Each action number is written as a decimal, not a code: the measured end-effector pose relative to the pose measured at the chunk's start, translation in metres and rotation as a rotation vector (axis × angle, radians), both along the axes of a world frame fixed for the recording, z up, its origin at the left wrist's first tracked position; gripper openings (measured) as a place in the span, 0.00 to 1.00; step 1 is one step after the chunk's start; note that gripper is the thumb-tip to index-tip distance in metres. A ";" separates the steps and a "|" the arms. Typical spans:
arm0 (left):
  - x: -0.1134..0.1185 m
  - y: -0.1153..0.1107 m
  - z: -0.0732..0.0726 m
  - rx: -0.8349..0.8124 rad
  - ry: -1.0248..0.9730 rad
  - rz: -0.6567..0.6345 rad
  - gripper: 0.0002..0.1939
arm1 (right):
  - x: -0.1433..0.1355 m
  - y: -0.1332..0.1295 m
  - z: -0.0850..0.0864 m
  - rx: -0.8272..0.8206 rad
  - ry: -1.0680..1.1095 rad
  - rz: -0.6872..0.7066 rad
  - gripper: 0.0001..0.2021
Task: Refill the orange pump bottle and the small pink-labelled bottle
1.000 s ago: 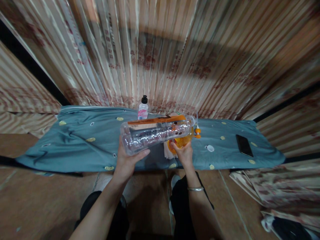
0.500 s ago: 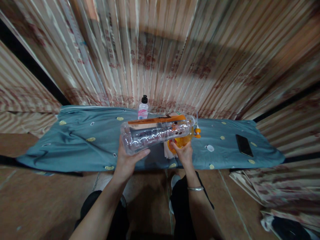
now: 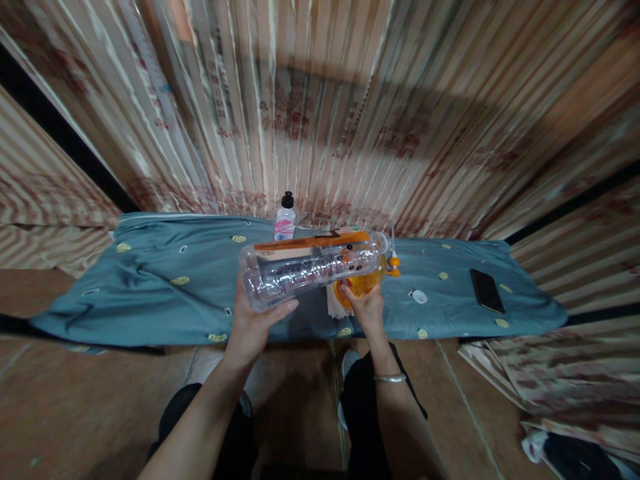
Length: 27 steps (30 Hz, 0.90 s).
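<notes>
Amber bottle (image 3: pixel 369 285): partly hidden behind clear plastic bottle (image 3: pixel 307 273). Left hand (image 3: pixel 253 327): fingers mostly obscured by same. Black-capped bottle (image 3: pixel 285 223): base concealed. Curtain (image 3: pixel 320 120): printed lettering illegible. Dark item (image 3: pixel 577 459), lower right: cut off by bottom edge, unidentifiable.

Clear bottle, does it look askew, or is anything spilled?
The clear bottle is tipped nearly sideways in the left hand, neck near the orange bottle, unlike the upright black-capped bottle. No spill shows on the cloth.
</notes>
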<state>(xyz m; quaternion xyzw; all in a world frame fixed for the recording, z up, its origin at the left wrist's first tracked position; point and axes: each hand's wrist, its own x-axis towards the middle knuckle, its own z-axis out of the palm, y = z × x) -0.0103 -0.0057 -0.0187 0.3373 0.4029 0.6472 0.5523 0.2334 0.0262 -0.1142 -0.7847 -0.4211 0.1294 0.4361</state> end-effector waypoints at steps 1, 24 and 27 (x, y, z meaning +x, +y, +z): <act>0.000 0.000 0.000 0.009 0.002 0.001 0.51 | 0.000 0.000 -0.001 0.005 0.002 -0.004 0.45; 0.004 0.003 0.008 0.021 0.008 -0.024 0.39 | -0.008 -0.005 0.005 0.089 0.118 0.059 0.57; 0.005 0.003 0.009 0.009 0.007 -0.026 0.38 | -0.009 -0.006 0.005 0.101 0.114 0.065 0.58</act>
